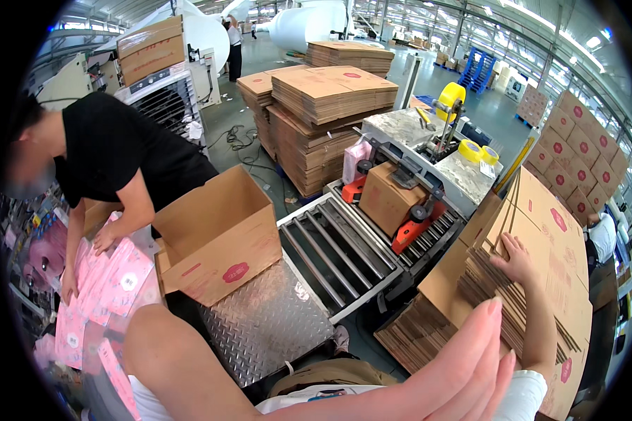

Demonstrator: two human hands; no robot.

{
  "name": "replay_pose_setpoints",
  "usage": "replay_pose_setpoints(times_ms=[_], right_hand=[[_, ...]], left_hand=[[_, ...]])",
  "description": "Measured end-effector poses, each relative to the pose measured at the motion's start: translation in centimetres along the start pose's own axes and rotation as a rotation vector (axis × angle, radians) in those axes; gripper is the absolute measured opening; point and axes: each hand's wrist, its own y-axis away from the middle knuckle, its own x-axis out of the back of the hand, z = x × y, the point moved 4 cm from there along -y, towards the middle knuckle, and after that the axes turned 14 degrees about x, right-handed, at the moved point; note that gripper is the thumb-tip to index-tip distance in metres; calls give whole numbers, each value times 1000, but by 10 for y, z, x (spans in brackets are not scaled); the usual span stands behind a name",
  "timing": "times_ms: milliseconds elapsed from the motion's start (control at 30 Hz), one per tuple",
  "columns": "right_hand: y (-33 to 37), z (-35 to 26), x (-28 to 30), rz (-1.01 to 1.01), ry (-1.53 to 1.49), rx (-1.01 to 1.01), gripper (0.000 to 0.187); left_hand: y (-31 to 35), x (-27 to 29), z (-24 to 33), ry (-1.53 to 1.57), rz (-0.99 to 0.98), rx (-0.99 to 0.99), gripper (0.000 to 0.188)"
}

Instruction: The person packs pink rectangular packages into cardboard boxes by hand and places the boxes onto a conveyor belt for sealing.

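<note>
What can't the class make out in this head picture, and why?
Head view, left hand: part cut off by the lower edge.
Head view, cardboard pile: part hidden behind that hand.
Head view, box in the tape machine: top partly hidden by machine parts.
Head view, distant person: too small for detail.

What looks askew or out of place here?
Dark cables lie in loose loops on the floor beside the stacked flat cartons, which looks untidy. Under the right hand, the carton pile has edges fanned unevenly rather than squared up.
</note>
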Motion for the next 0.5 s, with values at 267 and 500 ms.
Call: replay_pose_setpoints(times_ms=[267, 500], right_hand=[[69, 45, 34, 255, 444, -147, 21], [86, -23, 231, 1209, 831, 63, 12]], left_hand=[[27, 97, -12, 30, -228, 12, 33], [103, 77, -87, -54, -876, 327, 54]])
